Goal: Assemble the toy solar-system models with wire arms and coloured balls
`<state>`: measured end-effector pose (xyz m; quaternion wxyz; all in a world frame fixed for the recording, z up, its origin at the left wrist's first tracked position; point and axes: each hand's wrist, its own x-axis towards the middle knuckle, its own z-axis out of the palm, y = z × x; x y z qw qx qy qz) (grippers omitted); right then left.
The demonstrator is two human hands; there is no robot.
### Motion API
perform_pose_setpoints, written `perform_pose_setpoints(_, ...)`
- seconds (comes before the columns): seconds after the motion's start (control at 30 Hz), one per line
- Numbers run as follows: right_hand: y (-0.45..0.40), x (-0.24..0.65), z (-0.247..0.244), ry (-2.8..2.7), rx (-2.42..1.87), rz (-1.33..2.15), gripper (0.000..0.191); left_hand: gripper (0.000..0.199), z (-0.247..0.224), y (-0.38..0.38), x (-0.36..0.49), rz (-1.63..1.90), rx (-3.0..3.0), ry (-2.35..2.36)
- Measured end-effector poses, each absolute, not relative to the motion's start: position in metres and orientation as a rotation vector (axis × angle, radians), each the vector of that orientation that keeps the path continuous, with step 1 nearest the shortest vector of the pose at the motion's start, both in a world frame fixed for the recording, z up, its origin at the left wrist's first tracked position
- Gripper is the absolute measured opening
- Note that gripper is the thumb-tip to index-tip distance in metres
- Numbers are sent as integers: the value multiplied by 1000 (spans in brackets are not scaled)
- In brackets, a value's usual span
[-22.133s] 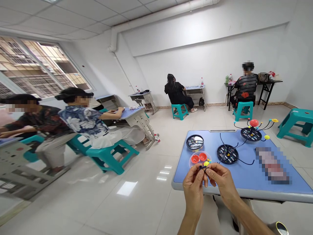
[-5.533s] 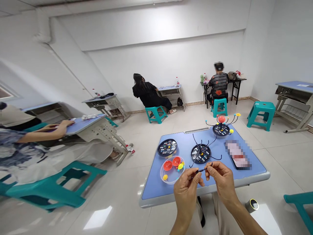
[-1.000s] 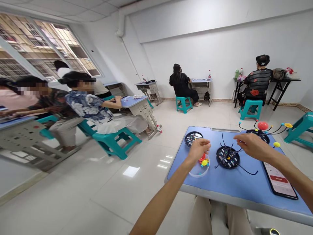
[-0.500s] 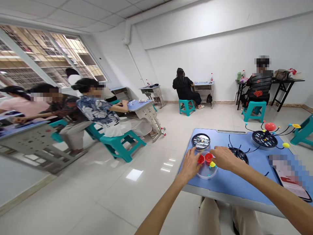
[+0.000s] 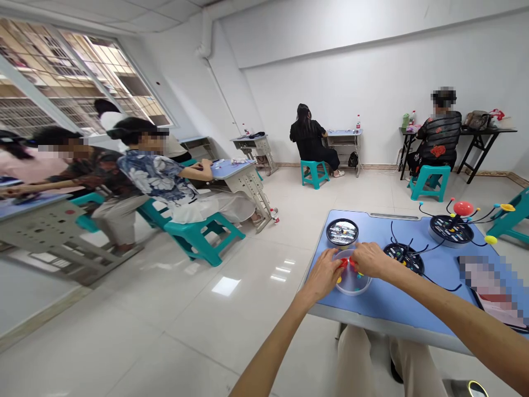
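Plastic dish [image 5: 352, 286] under left hand [image 5: 326, 274], right hand [image 5: 369, 260], both cupped narrowly, grip on red pieces [image 5: 344, 263] unclear, disc labels [image 5: 342, 232] unreadable

Smooth white-painted walls [image 5: 330, 66] rise over glossy pale floor tiles [image 5: 124, 331]. A tall barred window [image 5: 82, 71] brings in daylight at left, and teal plastic stools [image 5: 314, 172] stand by blue-topped grey metal desks [image 5: 345, 149] — all along the walls.

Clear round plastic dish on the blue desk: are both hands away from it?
No, the left hand and right hand both reach over the clear round plastic dish, beside its red plastic parts.
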<state>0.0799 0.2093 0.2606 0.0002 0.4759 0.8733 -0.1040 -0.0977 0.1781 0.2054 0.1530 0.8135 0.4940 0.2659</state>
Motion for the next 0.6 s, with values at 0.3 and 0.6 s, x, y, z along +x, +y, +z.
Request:
perform_pose_setpoints(0.3, 218, 103, 290, 2878, 1581, -1150, 24, 28, 228, 167, -82, 1372, 1372, 1237)
perform_pose_setpoints(0.6, 208, 99, 288, 2279, 1617, -2638, 17, 35, 253, 144, -57, 1360, 743, 842)
